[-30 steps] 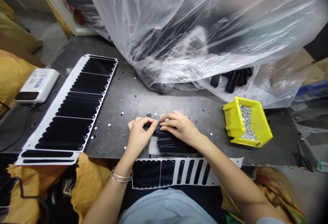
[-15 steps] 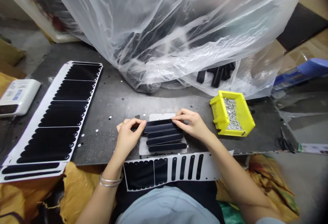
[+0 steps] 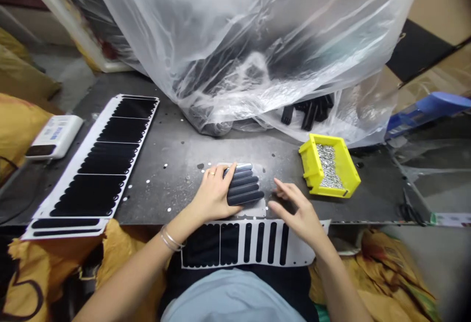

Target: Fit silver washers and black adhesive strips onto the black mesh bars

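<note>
Fig.: L hand (image 3: 215, 192) open & flat, fingers laid over left ends of black strips (image 3: 246, 192), which lie side by side nr counter (image 3: 176, 150) front edge, centre. R hand (image 3: 298, 210) open, fingers spread, just right of strips, not touching. Yellow bin (image 3: 309, 165) toward right edge.

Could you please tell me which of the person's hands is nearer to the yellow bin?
The right. The right hand is open just left of the yellow bin, toward the table's near edge; the left hand lies flat on the black strips, farther left.
</note>
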Demonstrator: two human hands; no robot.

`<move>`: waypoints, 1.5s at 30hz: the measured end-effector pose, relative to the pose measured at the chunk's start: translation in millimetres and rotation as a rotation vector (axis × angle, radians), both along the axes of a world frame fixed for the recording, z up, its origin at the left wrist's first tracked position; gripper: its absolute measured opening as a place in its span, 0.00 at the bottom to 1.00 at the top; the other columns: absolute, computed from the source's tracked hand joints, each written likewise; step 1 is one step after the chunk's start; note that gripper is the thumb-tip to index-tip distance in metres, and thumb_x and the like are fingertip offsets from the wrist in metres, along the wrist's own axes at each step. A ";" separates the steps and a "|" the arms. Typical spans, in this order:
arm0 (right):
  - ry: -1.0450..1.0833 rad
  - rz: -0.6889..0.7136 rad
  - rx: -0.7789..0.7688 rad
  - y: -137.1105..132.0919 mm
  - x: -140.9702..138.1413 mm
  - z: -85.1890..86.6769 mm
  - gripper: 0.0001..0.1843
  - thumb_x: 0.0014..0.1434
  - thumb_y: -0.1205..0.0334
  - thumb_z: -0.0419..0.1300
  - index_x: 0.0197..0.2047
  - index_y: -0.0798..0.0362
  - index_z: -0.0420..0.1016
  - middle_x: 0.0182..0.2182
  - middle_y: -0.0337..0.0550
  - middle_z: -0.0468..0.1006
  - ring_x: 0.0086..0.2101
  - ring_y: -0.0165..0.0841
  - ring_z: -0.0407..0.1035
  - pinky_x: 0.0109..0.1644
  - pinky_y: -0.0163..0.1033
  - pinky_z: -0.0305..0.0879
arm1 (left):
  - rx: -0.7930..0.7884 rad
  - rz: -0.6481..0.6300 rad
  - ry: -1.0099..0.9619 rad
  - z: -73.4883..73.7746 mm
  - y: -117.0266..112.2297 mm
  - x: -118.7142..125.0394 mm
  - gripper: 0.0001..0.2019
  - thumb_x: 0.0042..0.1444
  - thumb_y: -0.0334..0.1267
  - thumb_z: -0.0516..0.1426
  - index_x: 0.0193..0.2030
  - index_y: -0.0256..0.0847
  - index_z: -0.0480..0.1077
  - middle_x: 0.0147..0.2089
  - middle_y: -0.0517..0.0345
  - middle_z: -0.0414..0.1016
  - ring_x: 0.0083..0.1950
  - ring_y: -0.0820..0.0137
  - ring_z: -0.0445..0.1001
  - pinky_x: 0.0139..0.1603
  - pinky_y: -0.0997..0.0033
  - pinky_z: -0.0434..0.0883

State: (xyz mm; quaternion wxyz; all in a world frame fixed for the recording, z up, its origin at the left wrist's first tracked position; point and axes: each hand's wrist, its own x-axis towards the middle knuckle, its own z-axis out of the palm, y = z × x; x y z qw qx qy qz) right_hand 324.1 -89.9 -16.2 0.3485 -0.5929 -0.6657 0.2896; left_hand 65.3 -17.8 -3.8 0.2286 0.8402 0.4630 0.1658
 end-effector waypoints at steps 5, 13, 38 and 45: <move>0.146 0.338 0.051 26.0 -36.0 7.1 0.56 0.60 0.33 0.63 0.79 0.45 0.40 0.68 0.58 0.65 0.64 0.51 0.66 0.63 0.56 0.70 | -0.017 0.090 -0.486 -2.3 -26.7 25.4 0.66 0.44 0.49 0.74 0.78 0.45 0.33 0.74 0.36 0.53 0.75 0.44 0.57 0.73 0.40 0.61; -0.486 0.564 0.107 69.0 -85.7 29.4 0.67 0.46 0.45 0.77 0.79 0.50 0.45 0.65 0.63 0.66 0.66 0.61 0.60 0.72 0.72 0.49 | -0.250 0.109 -0.089 -13.0 -36.9 -73.9 0.77 0.38 0.69 0.71 0.79 0.48 0.20 0.82 0.34 0.23 0.80 0.36 0.23 0.75 0.24 0.31; -0.401 0.118 0.393 -46.3 9.7 29.1 0.13 0.70 0.66 0.60 0.54 0.43 0.79 0.51 0.43 0.82 0.55 0.42 0.71 0.68 0.59 0.46 | -0.120 -0.048 -0.371 2.5 -87.9 69.0 0.11 0.73 0.38 0.52 0.46 0.43 0.76 0.38 0.56 0.79 0.41 0.65 0.75 0.47 0.59 0.67; -0.048 0.124 0.439 -61.1 17.0 12.7 0.06 0.63 0.59 0.70 0.44 0.42 0.81 0.50 0.45 0.77 0.55 0.45 0.69 0.58 0.55 0.67 | 0.152 0.125 -0.390 -8.5 -85.7 52.2 0.10 0.72 0.34 0.54 0.39 0.41 0.74 0.31 0.61 0.75 0.33 0.70 0.71 0.43 0.63 0.60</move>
